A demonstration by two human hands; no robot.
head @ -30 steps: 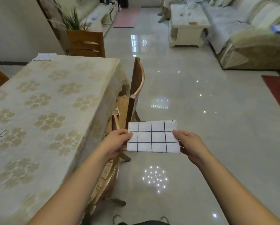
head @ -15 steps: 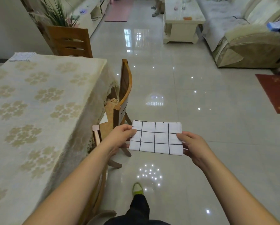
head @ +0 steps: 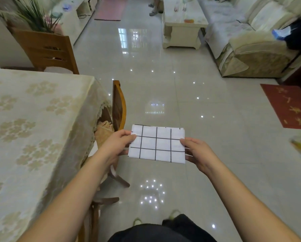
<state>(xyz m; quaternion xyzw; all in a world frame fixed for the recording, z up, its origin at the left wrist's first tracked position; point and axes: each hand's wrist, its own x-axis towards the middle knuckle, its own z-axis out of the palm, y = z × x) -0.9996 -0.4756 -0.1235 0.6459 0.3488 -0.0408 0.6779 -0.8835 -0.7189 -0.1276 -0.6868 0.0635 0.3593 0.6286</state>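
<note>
Two pinches on the checked cloth (head: 156,144), left grip (head: 117,145) clamped at nine o'clock, right grip (head: 200,152) clamped at three.

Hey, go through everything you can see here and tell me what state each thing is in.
checked cloth: folded into a rectangle, held in the air between both hands.
left hand: pinches the cloth's left edge.
right hand: holds the cloth's right edge.
table: covered by a flower-patterned tablecloth.
near chair: tucked in at the table's side.
</note>
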